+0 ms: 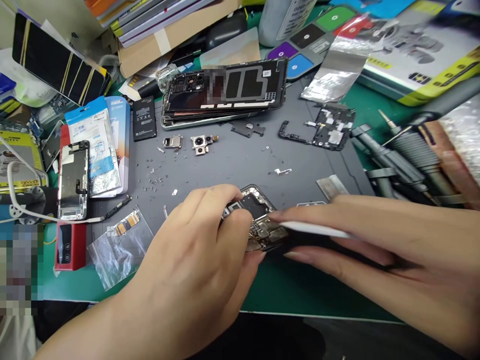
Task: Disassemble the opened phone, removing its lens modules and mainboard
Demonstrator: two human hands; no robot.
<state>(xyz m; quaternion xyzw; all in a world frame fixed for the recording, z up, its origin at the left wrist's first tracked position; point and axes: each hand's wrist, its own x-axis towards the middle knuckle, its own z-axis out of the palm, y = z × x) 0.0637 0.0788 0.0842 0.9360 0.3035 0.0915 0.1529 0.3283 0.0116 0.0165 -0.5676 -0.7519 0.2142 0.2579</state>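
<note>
An opened phone (267, 227), its metal-shielded inner board showing, is gripped by my left hand (198, 240) near the front edge of the mat. The left fingers and thumb cover its left side. From the right, my right hand (390, 245) reaches to the phone, holding a slim white spudger (318, 229) along its fingers. The right index fingertip is at the board's edge, and the thumb lies lower, apart from it. The phone's lower part is in shadow. A small silver bracket (283, 171) lies beyond the phone.
On the grey mat (232, 170) lie camera modules (202, 144), scattered screws (150, 182), a battery (144, 118) and a black phone frame part (330, 127). Stacked phone parts (225, 90) stand behind. Screwdrivers (397, 160) are at right, a plastic bag (120, 247) at left.
</note>
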